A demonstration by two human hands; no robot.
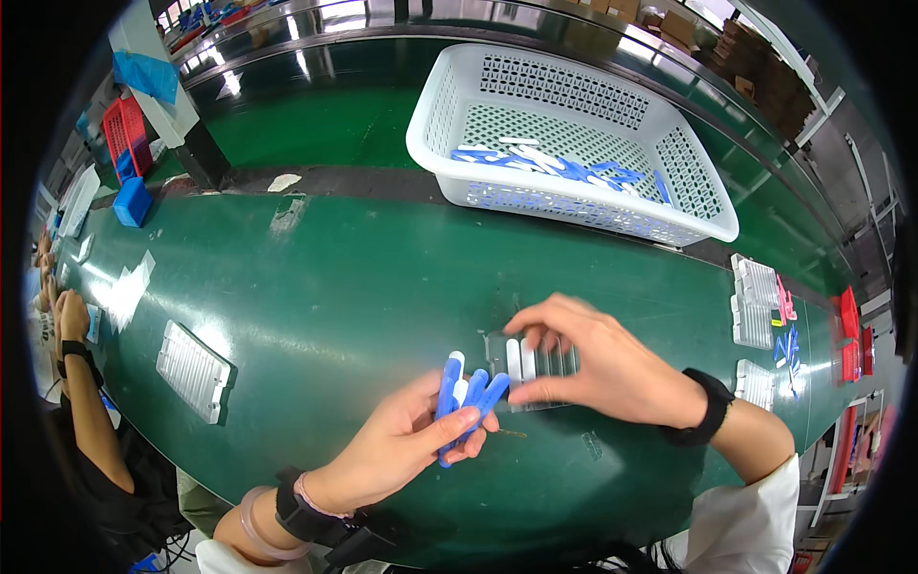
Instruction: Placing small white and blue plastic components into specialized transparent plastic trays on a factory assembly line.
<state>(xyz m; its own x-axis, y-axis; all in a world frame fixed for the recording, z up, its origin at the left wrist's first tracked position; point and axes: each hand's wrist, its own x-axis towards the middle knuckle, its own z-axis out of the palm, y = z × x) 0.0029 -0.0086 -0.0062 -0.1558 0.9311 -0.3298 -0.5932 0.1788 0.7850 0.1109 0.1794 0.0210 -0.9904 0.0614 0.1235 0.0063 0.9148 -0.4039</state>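
Note:
My left hand (421, 426) is closed round several slim blue-and-white plastic sticks (486, 402), which fan out above the thumb. Just right of it, a clear slotted tray (550, 364) lies on the green table, partly hidden by my right hand (598, 368). Two slim white sticks (529, 359) lie side by side at that tray's left end; the slots to their right look bare. My right hand is slightly blurred and bent over the tray, with thumb and forefinger at opposite ends of the leftmost white stick (513, 361).
A white perforated basket (574, 206) with loose blue and white sticks stands at the back. A filled tray (194, 371) lies left; more trays (753, 320) and loose blue pieces (788, 349) lie right. Another person's arm (96, 421) reaches in at far left, beside a pillar (167, 96).

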